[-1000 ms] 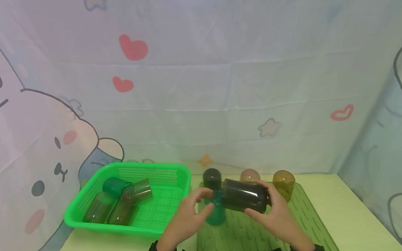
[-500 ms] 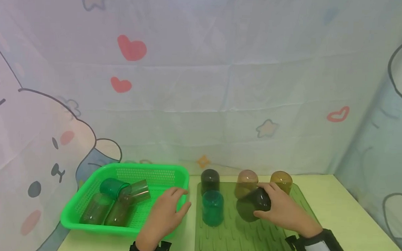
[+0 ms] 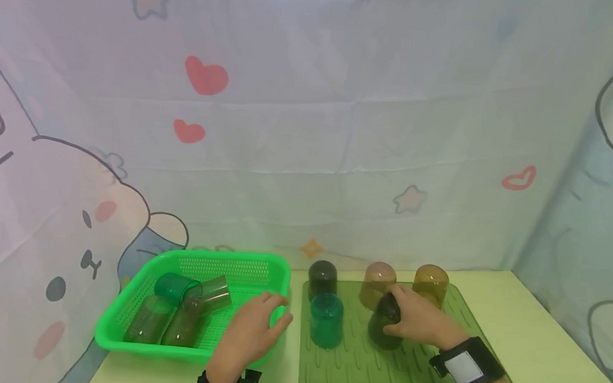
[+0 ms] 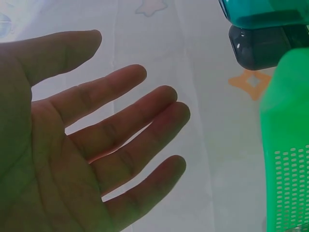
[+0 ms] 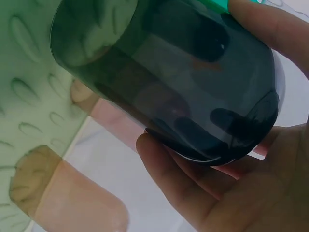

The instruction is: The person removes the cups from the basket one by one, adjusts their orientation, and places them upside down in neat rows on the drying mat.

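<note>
My right hand [image 3: 416, 319] grips a dark grey see-through cup [image 3: 385, 328] by its rounded base, mouth down, low over the ribbed green mat [image 3: 351, 370]. The right wrist view shows thumb and fingers around the closed end of this cup [image 5: 207, 82]. My left hand [image 3: 251, 329] hovers beside the basket's right rim with nothing in it; its fingers spread loosely in the left wrist view. Left of the held cup stands an upside-down teal cup [image 3: 326, 322]. Behind are another dark cup [image 3: 322, 278], a pink cup [image 3: 377, 284] and an amber cup [image 3: 431, 281], also upside down.
A green plastic basket [image 3: 199, 354] stands at the left on the pale table [image 3: 529, 334]. Lying inside are a teal cup [image 3: 173, 288] and several brownish see-through cups [image 3: 150, 319]. A printed cloth [image 3: 308, 129] hangs close behind.
The dark cup, earlier held sideways near both hands, has been turned mouth down and lowered to the mat by the right hand. The left hand has drawn away leftward toward the basket.
</note>
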{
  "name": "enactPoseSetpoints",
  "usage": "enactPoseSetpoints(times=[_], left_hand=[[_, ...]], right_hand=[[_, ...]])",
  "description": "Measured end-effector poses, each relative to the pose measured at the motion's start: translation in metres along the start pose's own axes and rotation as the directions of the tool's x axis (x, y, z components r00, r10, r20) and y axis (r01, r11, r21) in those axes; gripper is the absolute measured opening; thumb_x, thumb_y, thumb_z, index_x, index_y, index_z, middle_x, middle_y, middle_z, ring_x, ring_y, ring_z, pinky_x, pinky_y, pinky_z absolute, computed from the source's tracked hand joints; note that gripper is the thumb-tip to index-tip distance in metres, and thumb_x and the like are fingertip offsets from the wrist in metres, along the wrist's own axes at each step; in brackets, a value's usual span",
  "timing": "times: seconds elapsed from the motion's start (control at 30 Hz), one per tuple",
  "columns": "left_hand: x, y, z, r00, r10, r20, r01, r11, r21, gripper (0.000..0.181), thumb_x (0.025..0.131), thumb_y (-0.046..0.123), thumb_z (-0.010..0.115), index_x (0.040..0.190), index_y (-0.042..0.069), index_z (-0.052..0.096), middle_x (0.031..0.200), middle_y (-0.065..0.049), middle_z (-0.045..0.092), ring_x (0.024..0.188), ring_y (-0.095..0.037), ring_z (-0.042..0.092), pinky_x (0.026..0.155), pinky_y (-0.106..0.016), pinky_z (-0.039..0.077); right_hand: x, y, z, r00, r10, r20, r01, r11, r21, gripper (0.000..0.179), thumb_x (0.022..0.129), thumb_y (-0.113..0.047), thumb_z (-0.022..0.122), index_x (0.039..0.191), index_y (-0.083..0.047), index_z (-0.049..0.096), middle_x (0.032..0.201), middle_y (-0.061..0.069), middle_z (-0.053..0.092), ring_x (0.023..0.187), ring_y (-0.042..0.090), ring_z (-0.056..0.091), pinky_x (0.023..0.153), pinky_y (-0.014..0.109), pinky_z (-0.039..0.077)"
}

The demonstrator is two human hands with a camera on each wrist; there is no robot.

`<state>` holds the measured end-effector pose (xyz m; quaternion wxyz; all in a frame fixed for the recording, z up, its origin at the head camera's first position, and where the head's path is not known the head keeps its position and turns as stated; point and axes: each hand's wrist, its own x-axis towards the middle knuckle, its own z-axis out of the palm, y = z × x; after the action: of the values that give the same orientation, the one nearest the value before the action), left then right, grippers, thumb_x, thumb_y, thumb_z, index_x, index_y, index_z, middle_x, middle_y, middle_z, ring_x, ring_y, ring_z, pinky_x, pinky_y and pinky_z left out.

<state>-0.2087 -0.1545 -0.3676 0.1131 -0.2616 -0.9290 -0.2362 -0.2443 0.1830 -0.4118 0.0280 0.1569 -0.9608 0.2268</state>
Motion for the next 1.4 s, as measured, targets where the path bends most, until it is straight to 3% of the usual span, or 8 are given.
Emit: enactPoseSetpoints(times=[0.27, 0.57, 0.8, 0.97, 1.17, 1.4], left_hand=[[-0.001, -0.001, 0.001, 1.000, -0.017, 0.006, 0.017, 1.000, -0.011, 0.024, 0.096, 0.026, 0.057, 0.114, 0.012, 0.063, 0.112, -0.006, 0.060, 0.104, -0.027, 0.058, 0.081, -0.041, 0.049], [-0.004, 0.001, 0.000, 0.999, -0.032, 0.010, 0.033, 0.999, -0.018, 0.024, 0.096, 0.026, 0.057, 0.114, 0.013, 0.063, 0.113, -0.006, 0.060, 0.106, -0.027, 0.057, 0.082, -0.041, 0.049], [-0.006, 0.003, -0.004, 0.999, -0.026, 0.030, 0.026, 1.000, 0.007, 0.027, 0.095, 0.026, 0.059, 0.117, 0.010, 0.061, 0.112, -0.007, 0.060, 0.101, -0.027, 0.059, 0.077, -0.041, 0.050], [0.001, 0.003, -0.024, 0.996, -0.037, 0.086, 0.033, 0.999, 0.043, 0.030, 0.094, 0.027, 0.060, 0.118, 0.009, 0.060, 0.113, -0.010, 0.058, 0.099, -0.029, 0.059, 0.076, -0.041, 0.050], [0.017, -0.014, -0.050, 0.969, -0.148, 0.197, 0.125, 0.984, 0.126, 0.034, 0.095, 0.028, 0.059, 0.123, 0.009, 0.059, 0.125, -0.014, 0.054, 0.111, -0.032, 0.055, 0.087, -0.046, 0.047], [0.048, -0.049, -0.056, 0.933, -0.175, 0.315, 0.133, 0.980, 0.151, 0.034, 0.096, 0.025, 0.058, 0.122, 0.004, 0.057, 0.120, -0.015, 0.059, 0.107, -0.032, 0.058, 0.085, -0.045, 0.047]], right_hand=[[0.006, 0.005, 0.018, 1.000, 0.008, -0.022, -0.008, 0.999, -0.035, 0.080, 0.073, -0.032, 0.082, 0.133, 0.005, 0.045, 0.128, 0.026, 0.048, 0.103, 0.038, 0.057, 0.079, 0.048, 0.051], [0.003, 0.003, 0.022, 0.999, 0.017, -0.047, -0.020, 0.999, -0.050, 0.083, 0.074, -0.035, 0.081, 0.137, 0.003, 0.043, 0.132, 0.027, 0.045, 0.109, 0.040, 0.055, 0.082, 0.051, 0.050], [-0.009, 0.003, 0.010, 0.996, 0.013, -0.085, -0.014, 1.000, -0.016, 0.080, 0.079, -0.041, 0.075, 0.136, 0.003, 0.043, 0.131, 0.028, 0.045, 0.112, 0.045, 0.051, 0.083, 0.055, 0.047], [-0.024, 0.002, -0.007, 0.993, 0.051, -0.109, -0.045, 0.997, 0.055, 0.077, 0.085, -0.042, 0.069, 0.136, 0.007, 0.040, 0.133, 0.033, 0.040, 0.111, 0.049, 0.049, 0.082, 0.058, 0.046], [-0.041, 0.005, -0.014, 0.983, 0.101, -0.152, -0.090, 0.993, 0.076, 0.077, 0.087, -0.043, 0.066, 0.135, 0.010, 0.038, 0.132, 0.037, 0.038, 0.114, 0.053, 0.044, 0.084, 0.061, 0.044], [-0.055, 0.008, -0.019, 0.974, 0.154, -0.167, -0.141, 0.986, 0.085, 0.081, 0.088, -0.049, 0.063, 0.136, 0.011, 0.037, 0.133, 0.039, 0.037, 0.116, 0.055, 0.041, 0.087, 0.063, 0.041]])
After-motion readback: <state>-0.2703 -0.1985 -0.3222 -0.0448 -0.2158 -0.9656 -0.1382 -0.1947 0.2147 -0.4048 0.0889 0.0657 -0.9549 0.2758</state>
